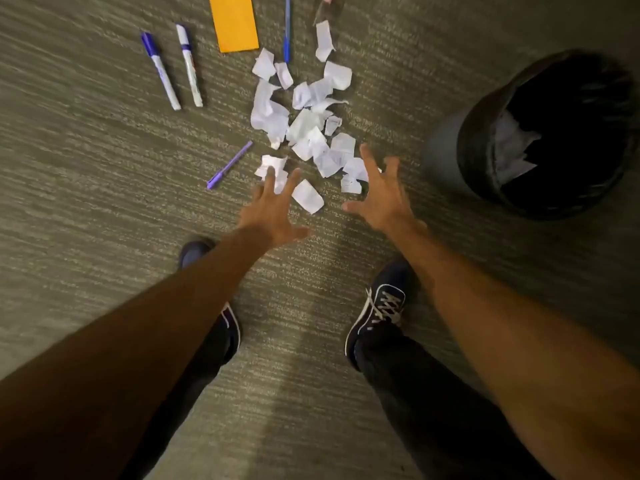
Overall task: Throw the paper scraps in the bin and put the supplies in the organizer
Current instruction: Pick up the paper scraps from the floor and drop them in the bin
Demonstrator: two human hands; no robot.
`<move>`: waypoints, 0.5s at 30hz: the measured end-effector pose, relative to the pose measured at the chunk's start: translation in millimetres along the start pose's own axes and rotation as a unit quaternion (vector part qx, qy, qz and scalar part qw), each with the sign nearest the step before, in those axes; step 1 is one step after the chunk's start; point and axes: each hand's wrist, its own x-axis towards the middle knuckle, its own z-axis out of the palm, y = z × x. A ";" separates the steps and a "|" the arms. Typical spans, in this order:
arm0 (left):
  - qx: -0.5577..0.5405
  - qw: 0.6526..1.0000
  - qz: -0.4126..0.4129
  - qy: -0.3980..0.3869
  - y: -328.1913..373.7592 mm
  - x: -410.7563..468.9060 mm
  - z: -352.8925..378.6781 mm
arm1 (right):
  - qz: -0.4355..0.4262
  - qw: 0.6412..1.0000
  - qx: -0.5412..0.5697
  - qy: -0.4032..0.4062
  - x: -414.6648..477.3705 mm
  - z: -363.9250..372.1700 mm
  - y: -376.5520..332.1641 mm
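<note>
A person stands on grey-green carpet (86, 168) and bends over a heap of torn white paper scraps (306, 128), both arms stretched down. The left hand (273, 209) and the right hand (382, 199) are spread wide, fingers splayed and holding nothing, one at each flank of the heap's near end, apparently set to rake the pieces together for a two-handed scoop. The left fingertips overlap the nearest scraps; whether they touch cannot be told.

The scraps, roughly two dozen and too overlapped for a firm count, trail away from the person's feet in one loose pile. A round black bin (550, 133) stands just beside them on the person's right, within easy reach, with some white paper already inside.

The supplies lie beyond and to the left of the pile: two white markers (173, 69) with purple caps, side by side; one purple pen (229, 165) near the left hand; one blue pen (287, 29) at the far end of the heap; one orange paper sheet (234, 22) cut off by the frame's top. A blurred item at the top edge is unclear. No organizer is in view, so sorting seems likely to wait until the scraps are gone.
</note>
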 end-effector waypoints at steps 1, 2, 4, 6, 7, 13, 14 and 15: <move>0.011 1.000 0.002 -0.003 -5.7 12.8 7.5 | -0.008 1.000 0.001 -0.008 12.3 9.5 4.4; 0.018 1.000 -0.007 0.007 -11.2 23.4 11.5 | -0.002 1.000 -0.008 -0.012 23.5 15.9 6.4; 0.058 0.997 -0.032 0.033 -25.1 43.5 21.2 | 0.020 0.999 -0.042 -0.015 43.9 32.3 12.6; 0.092 0.992 -0.040 0.073 -34.6 58.7 27.0 | 0.036 0.998 -0.056 -0.003 60.0 45.6 12.6; 0.095 0.991 -0.038 0.088 -38.5 65.1 28.4 | 0.039 0.998 -0.057 0.002 66.3 50.8 12.5; 0.091 0.989 -0.017 0.112 -49.8 91.6 24.6 | -0.005 0.993 -0.087 0.082 83.2 66.3 -7.7; 0.091 0.990 -0.011 0.105 -50.4 93.4 23.3 | -0.017 0.992 -0.095 0.083 83.7 66.5 -12.0; 0.090 0.991 -0.003 0.101 -50.8 94.8 22.0 | -0.033 0.991 -0.102 0.081 85.0 67.1 -15.7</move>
